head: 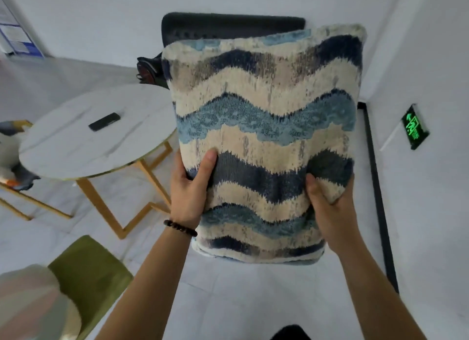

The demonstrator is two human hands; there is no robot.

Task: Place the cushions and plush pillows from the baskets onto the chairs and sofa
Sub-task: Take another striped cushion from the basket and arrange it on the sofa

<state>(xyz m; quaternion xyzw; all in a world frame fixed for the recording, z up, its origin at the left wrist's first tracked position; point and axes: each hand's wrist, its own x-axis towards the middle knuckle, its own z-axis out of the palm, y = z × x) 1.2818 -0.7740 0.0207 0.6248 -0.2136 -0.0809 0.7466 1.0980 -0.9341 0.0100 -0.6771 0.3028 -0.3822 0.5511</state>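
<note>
Before the dark chair (233, 26), nubby wave-striped square cushion (266, 126) clamped between left hand (189, 187) and right hand (330, 213).

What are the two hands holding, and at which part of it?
Both hold the wave-patterned cushion by its lower half: left hand on its left edge, right hand on its right edge, thumbs in front.

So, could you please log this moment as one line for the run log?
left hand: gripping wave-patterned cushion | right hand: gripping same cushion | cushion: held up before dark chair | placement: not yet done
</note>
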